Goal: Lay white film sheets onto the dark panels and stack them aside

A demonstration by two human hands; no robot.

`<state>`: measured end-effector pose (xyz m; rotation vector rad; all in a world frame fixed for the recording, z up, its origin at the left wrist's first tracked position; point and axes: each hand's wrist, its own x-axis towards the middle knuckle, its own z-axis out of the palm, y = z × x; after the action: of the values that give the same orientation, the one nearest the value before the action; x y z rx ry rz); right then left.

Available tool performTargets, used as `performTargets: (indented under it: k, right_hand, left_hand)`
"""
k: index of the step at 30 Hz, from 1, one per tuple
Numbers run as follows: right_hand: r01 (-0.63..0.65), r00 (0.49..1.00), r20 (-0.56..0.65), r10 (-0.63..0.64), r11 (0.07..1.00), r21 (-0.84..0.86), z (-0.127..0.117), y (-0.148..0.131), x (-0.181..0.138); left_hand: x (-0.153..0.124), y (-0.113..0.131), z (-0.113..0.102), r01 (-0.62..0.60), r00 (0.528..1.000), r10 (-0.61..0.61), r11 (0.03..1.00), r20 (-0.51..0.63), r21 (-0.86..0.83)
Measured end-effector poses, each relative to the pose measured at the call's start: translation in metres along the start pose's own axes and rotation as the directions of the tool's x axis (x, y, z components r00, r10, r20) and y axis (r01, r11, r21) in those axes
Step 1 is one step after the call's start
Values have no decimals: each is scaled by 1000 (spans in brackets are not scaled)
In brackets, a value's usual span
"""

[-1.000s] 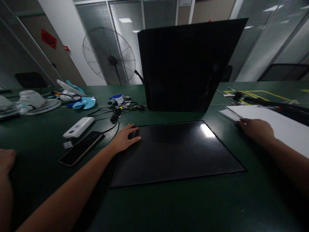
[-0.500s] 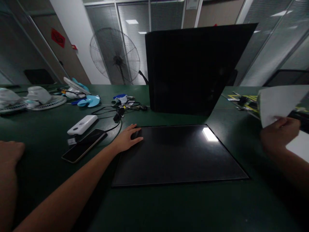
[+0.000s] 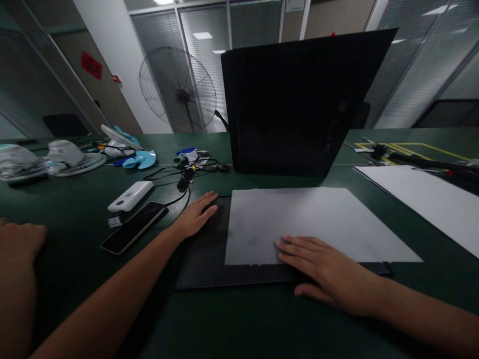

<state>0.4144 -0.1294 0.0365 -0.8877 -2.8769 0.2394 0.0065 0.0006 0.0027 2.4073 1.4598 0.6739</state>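
Observation:
A flat black panel (image 3: 202, 262) lies on the green table (image 3: 262, 324) in front of me. A white sheet (image 3: 318, 219) covers most of it, shifted to the right so the panel's left strip shows. My left hand (image 3: 194, 217) rests open on the panel's far left corner, fingers stretched out. My right hand (image 3: 325, 271) lies flat and open on the sheet's near edge, pressing it onto the panel.
A stack of upright black panels (image 3: 299, 99) stands just behind. More white sheets (image 3: 430, 199) lie at the right. A phone (image 3: 132, 227), a white power bank (image 3: 130, 196) and cables sit left of the panel. Another person's hand (image 3: 18, 244) rests at the far left. A floor fan (image 3: 177, 89) stands behind the table.
My right hand picked a white sheet off the pile at the right, carried it left and laid it on the black panel. My left hand stayed on the panel's corner.

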Motion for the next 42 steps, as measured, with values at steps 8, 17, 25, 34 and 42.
performTargets:
  k: [8,17,25,34,42]
  right_hand:
    - [142,988,44,-150,977,161,-1,-5,-1]
    - [-10,998,63,7,998,58,2,11,-5]
    - [61,998,-2,-61,993,103,5,13,-1]
    - [81,997,-2,-82,976,204,1,21,-2]
    - [56,998,19,-59,985,160,3,24,-1]
  left_hand:
    - [1,0,-4,39,999,-40,999,35,10]
    - [5,-12,0,100,992,-102,995,-71,-24]
    - [4,-5,1,45,999,-45,999,-13,12]
    - [1,-4,-5,13,999,-13,1000,-29,-27]
    - [6,-11,-3,-5,999,1,997,-50,-80]
